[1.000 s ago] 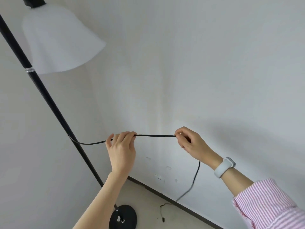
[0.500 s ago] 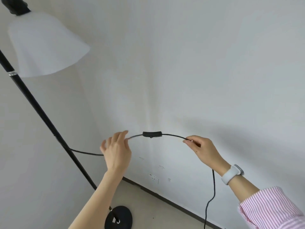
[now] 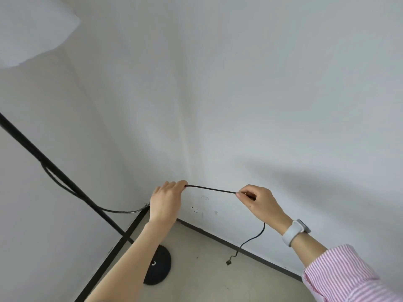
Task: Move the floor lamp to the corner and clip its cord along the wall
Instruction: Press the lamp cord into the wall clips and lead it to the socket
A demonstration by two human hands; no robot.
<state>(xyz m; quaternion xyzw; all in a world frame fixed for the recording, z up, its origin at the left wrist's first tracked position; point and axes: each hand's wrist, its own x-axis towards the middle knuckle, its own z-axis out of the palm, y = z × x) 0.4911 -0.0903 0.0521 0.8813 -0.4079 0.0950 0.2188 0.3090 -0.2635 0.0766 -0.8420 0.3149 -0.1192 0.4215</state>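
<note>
Lamp pole [image 3: 54, 171] is leaning in at the left, its base [image 3: 159, 267] sitting on the floor in the corner. Cord [image 3: 210, 189] is trailing from the pole, passing behind the left hand [image 3: 166, 199], which is pinching it shut-fingered. It is running nearly level to the right hand [image 3: 256, 201], also pinching it, then dropping floorward. That span is lying along the wall [image 3: 283, 105], just in front; I judge the right hand is better placed to press it flat.

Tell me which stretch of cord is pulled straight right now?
The stretch of cord between left hand and right hand; the lamp-side and floor-side stretches sag.
</note>
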